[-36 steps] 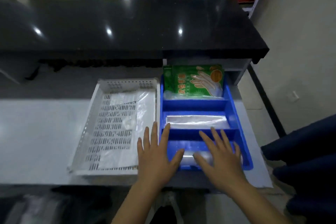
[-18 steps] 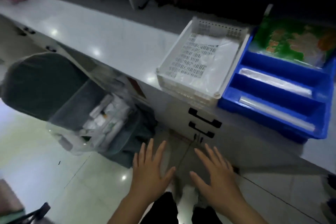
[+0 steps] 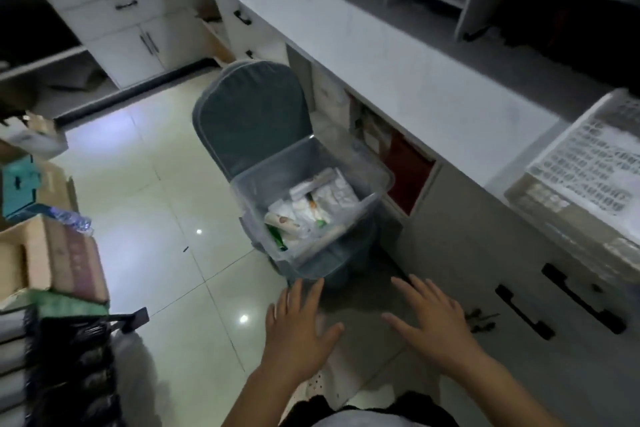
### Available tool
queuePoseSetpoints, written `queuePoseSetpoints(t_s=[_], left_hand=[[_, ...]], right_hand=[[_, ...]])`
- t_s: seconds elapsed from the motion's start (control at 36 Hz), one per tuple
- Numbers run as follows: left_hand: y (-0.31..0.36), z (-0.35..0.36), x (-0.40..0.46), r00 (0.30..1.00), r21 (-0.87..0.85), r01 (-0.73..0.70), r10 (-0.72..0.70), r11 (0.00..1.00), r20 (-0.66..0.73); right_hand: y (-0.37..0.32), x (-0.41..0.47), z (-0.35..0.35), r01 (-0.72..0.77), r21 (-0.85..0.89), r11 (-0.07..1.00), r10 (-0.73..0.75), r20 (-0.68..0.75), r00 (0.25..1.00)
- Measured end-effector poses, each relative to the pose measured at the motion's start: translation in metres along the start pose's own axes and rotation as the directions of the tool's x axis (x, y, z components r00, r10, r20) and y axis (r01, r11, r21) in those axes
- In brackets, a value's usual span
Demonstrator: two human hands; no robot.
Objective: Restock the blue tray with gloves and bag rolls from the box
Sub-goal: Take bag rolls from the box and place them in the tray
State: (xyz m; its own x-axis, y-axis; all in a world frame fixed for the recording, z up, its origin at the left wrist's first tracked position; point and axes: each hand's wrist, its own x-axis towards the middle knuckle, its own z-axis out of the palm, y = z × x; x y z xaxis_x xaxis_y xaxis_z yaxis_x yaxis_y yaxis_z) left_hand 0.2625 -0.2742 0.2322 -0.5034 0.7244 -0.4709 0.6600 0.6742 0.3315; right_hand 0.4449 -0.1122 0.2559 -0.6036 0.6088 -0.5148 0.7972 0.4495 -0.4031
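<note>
A clear plastic box (image 3: 353,168) sits on a grey upholstered chair (image 3: 249,114) by the counter. Inside the box lie several white and green packets and rolls (image 3: 311,208). My left hand (image 3: 298,329) hovers palm down with fingers spread, just below the box's near corner. To its right my right hand (image 3: 436,326) is also spread flat and holds nothing, in front of the cabinet doors. The blue tray is out of view.
A white perforated basket (image 3: 581,180) stands on the white counter (image 3: 398,55) at the right edge. Cabinet doors with black handles (image 3: 523,312) are below it. Cardboard boxes (image 3: 52,260) and stacked goods crowd the left. Glossy tiled floor (image 3: 145,191) lies between.
The view has swung left and down from the blue tray to the box on the chair. Both hands left the tray's front compartment and now hang empty above the floor.
</note>
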Motion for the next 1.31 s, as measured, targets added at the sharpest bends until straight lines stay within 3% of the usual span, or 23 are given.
queuePoseSetpoints(t_s=[0.22, 0.42, 0.64, 0.83, 0.92, 1.08, 1.17, 1.31], left_hand=[[-0.077, -0.02, 0.033, 0.989, -0.113, 0.136, -0.127, 0.984, 0.077], [-0.094, -0.032, 0.086, 0.978, -0.126, 0.176, -0.159, 0.976, 0.133], [-0.1, -0.066, 0.175, 0.963, -0.115, 0.247, -0.23, 0.962, 0.141], [-0.087, -0.095, 0.254, 0.936, -0.354, 0.352, -0.32, 0.866, 0.149], [-0.08, -0.088, 0.291, 0.91, -0.488, 0.416, -0.347, 0.768, 0.229], [-0.081, -0.055, 0.361, 0.806, -0.664, 0.582, -0.444, 0.47, 0.392], [-0.088, -0.031, 0.397, 0.755, -0.736, 0.61, -0.496, 0.294, 0.428], [-0.107, 0.007, 0.443, 0.621, -0.787, 0.616, -0.598, -0.027, 0.507]], right_hand=[[-0.071, 0.049, 0.002, 0.054, -0.069, 0.996, -0.051, 0.042, 0.998], [-0.089, 0.112, -0.011, 0.016, -0.098, 0.995, -0.012, 0.047, 0.999], [-0.095, 0.231, -0.034, 0.131, -0.105, 0.986, -0.123, 0.079, 0.989], [-0.085, 0.36, -0.033, 0.188, -0.226, 0.956, -0.126, 0.264, 0.956], [-0.071, 0.403, -0.016, 0.242, -0.322, 0.915, -0.126, 0.341, 0.931], [-0.039, 0.444, 0.019, 0.289, -0.393, 0.873, -0.125, 0.393, 0.911], [-0.031, 0.452, 0.031, 0.277, -0.388, 0.879, -0.12, 0.383, 0.916], [-0.028, 0.448, 0.033, 0.366, -0.397, 0.841, -0.271, 0.276, 0.922]])
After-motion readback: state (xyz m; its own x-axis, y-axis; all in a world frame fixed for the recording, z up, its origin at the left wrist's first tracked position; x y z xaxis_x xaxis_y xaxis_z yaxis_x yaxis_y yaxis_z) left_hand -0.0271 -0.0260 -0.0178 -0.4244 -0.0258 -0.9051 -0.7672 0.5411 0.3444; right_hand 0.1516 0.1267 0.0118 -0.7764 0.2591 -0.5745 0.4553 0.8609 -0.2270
